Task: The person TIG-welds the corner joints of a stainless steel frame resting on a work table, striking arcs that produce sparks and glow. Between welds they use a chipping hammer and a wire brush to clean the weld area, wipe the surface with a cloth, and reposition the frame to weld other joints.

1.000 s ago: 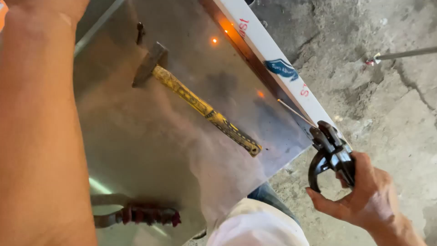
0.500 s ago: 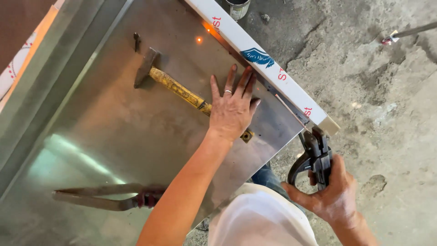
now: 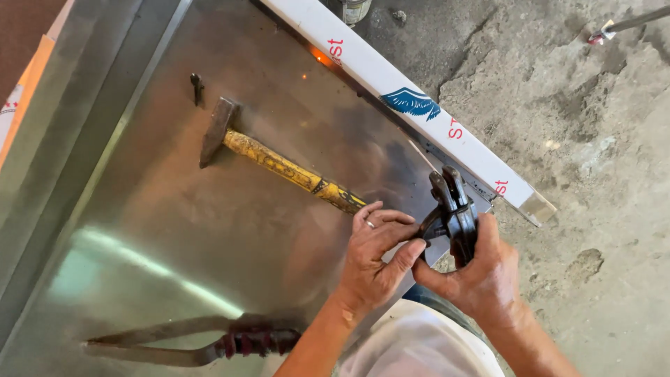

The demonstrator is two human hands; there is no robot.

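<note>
My right hand (image 3: 478,272) grips a black welding electrode holder (image 3: 453,209) just off the near right edge of a shiny metal sheet (image 3: 209,230). My left hand (image 3: 377,255) rests beside it, its fingertips touching the holder's jaw side. The hand's fingers are bent; whether they pinch anything is hidden. A hammer (image 3: 279,164) with a yellow handle lies on the sheet, its handle end right by my left hand.
A white-wrapped square metal bar (image 3: 412,105) runs along the sheet's far right edge. Tin snips with dark red handles (image 3: 209,342) lie at the sheet's near edge. Rough concrete floor (image 3: 593,139) spreads to the right, with a rod end at top right.
My left hand has left the sheet near the hammer handle and come to the holder. My right hand has brought the holder up and closer to the sheet's edge.
</note>
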